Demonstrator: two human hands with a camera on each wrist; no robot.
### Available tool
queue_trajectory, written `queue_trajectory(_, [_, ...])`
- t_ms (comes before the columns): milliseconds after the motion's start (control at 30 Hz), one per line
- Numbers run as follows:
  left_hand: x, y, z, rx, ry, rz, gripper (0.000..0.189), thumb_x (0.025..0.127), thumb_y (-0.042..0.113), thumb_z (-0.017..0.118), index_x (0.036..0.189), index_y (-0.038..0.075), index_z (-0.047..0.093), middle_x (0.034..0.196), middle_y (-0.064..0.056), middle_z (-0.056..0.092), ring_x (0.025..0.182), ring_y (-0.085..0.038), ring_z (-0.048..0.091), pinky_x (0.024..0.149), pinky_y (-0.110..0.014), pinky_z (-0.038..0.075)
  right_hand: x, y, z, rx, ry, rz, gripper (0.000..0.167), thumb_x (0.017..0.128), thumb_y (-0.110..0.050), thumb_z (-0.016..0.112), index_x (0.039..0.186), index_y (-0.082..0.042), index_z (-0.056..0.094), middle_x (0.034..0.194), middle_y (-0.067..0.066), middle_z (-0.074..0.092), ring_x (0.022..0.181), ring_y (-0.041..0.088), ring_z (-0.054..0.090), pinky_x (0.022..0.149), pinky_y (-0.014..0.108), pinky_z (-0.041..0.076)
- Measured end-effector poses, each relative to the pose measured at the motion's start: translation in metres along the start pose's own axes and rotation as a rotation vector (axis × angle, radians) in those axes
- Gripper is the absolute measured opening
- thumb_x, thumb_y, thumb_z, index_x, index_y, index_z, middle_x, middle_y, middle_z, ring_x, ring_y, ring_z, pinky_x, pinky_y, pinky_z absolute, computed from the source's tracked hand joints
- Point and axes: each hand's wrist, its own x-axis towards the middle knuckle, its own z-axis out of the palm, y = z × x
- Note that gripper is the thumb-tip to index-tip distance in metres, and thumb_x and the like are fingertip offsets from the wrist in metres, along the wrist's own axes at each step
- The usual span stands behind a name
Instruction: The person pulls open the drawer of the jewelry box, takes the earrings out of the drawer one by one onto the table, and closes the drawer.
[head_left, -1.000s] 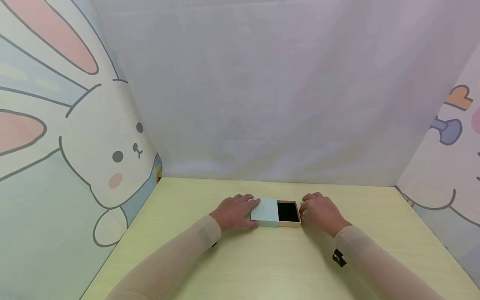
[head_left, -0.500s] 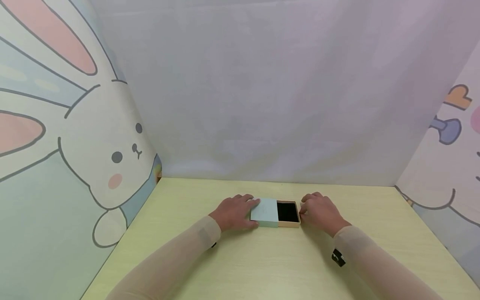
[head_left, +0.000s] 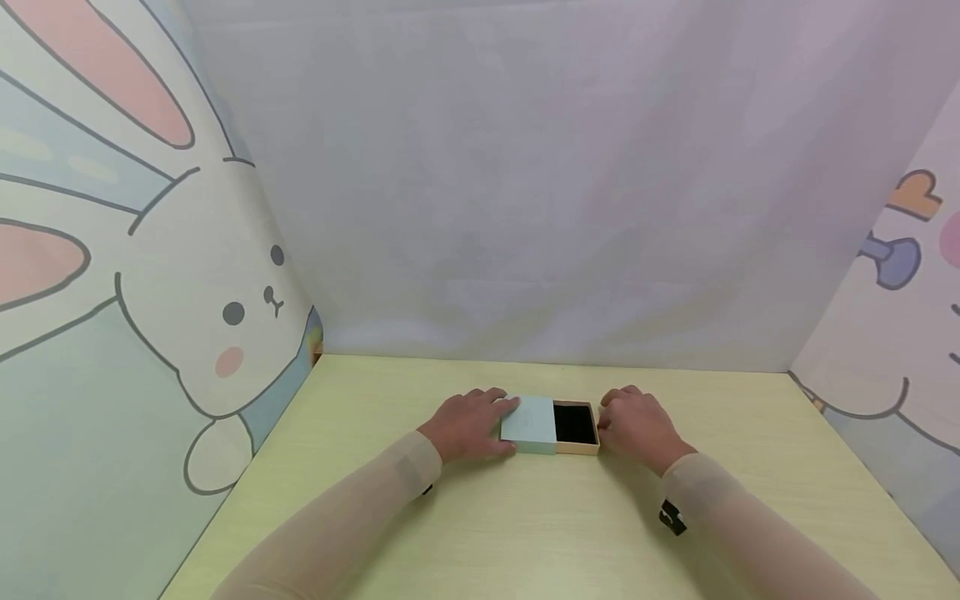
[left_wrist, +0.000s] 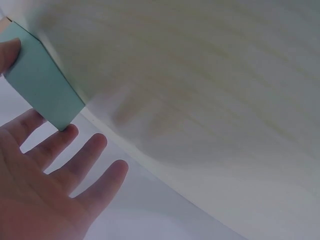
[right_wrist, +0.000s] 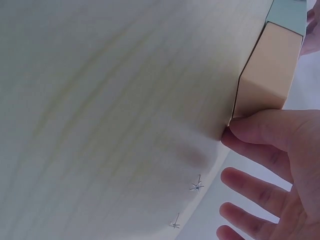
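In the head view a mint-green box sleeve lies on the table, with a peach-coloured tray slid partly out of its right end. Black fills the visible inside of the tray. My left hand holds the sleeve's left end, thumb on the near side and fingers at the top and far side; its other fingers spread loosely in the left wrist view. At the tray's right end is my right hand. The right wrist view shows its thumb against the end wall, index fingertip close under it, remaining fingers extended.
The pale wooden table reaches back to a light curtain. A panel with a cartoon rabbit stands at the left, and another cartoon panel at the right.
My right hand and forearm have shifted very slightly left. The box, its partly drawn-out tray and my left hand look practically unchanged.
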Motion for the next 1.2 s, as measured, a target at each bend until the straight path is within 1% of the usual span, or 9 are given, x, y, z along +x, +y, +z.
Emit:
queue_trajectory(100, [0.0004, -0.0006, 0.0011, 0.004, 0.0, 0.002, 0.083, 0.107, 0.064, 0.078, 0.177, 0.027, 0.056, 0.175, -0.002, 0.064, 0.15, -0.028, 0.071, 0.114, -0.048, 0.066, 0.0001, 0.0001, 0.001, -0.004, 0.01, -0.009, 0.01, 0.093, -0.011, 0.09, 0.088, -0.018, 0.095, 0.119, 0.008, 0.088, 0.12, 0.043, 0.079, 0.09, 0.062, 0.069])
queue_trajectory(267, [0.0019, -0.0018, 0.0028, 0.013, 0.004, 0.007, 0.083, 0.107, 0.064, 0.079, 0.177, 0.026, 0.056, 0.175, -0.002, 0.064, 0.15, -0.028, 0.071, 0.113, -0.047, 0.066, -0.0002, -0.0017, 0.0002, -0.006, 0.027, -0.02, 0.011, 0.092, -0.008, 0.089, 0.085, -0.016, 0.094, 0.118, 0.009, 0.089, 0.118, 0.043, 0.079, 0.091, 0.063, 0.07])
queue_trajectory(567, [0.0028, -0.0017, 0.0012, 0.001, -0.013, 0.001, 0.083, 0.108, 0.066, 0.077, 0.178, 0.027, 0.055, 0.177, -0.002, 0.063, 0.15, -0.029, 0.072, 0.113, -0.047, 0.066, 0.0038, -0.0036, -0.0004, -0.016, 0.003, -0.013, 0.014, 0.093, -0.008, 0.086, 0.082, -0.015, 0.092, 0.12, 0.01, 0.088, 0.121, 0.044, 0.079, 0.095, 0.065, 0.069])
queue_trajectory(800, [0.003, -0.0008, 0.0012, -0.009, -0.022, -0.009, 0.084, 0.107, 0.065, 0.079, 0.178, 0.028, 0.055, 0.177, -0.002, 0.063, 0.148, -0.028, 0.073, 0.112, -0.046, 0.066, 0.0067, -0.0051, -0.0006, -0.009, -0.021, 0.005, 0.025, 0.093, -0.007, 0.081, 0.072, -0.017, 0.086, 0.121, 0.011, 0.089, 0.122, 0.044, 0.079, 0.097, 0.066, 0.069])
queue_trajectory(1067, [0.0033, -0.0003, 0.0012, -0.004, -0.017, -0.01, 0.084, 0.106, 0.065, 0.08, 0.178, 0.028, 0.056, 0.176, -0.002, 0.063, 0.146, -0.027, 0.074, 0.112, -0.045, 0.067, 0.0093, -0.0082, 0.0002, -0.012, -0.023, 0.013, 0.028, 0.092, -0.005, 0.078, 0.067, -0.016, 0.083, 0.122, 0.012, 0.09, 0.122, 0.044, 0.08, 0.099, 0.067, 0.069])
queue_trajectory(1200, [0.002, 0.0002, 0.0007, -0.003, -0.015, -0.009, 0.084, 0.106, 0.065, 0.081, 0.178, 0.027, 0.056, 0.175, -0.002, 0.064, 0.146, -0.027, 0.074, 0.112, -0.045, 0.067, 0.0094, -0.0094, 0.001, -0.017, -0.021, 0.009, 0.032, 0.091, -0.003, 0.076, 0.062, -0.016, 0.079, 0.124, 0.015, 0.09, 0.122, 0.045, 0.08, 0.098, 0.068, 0.068])
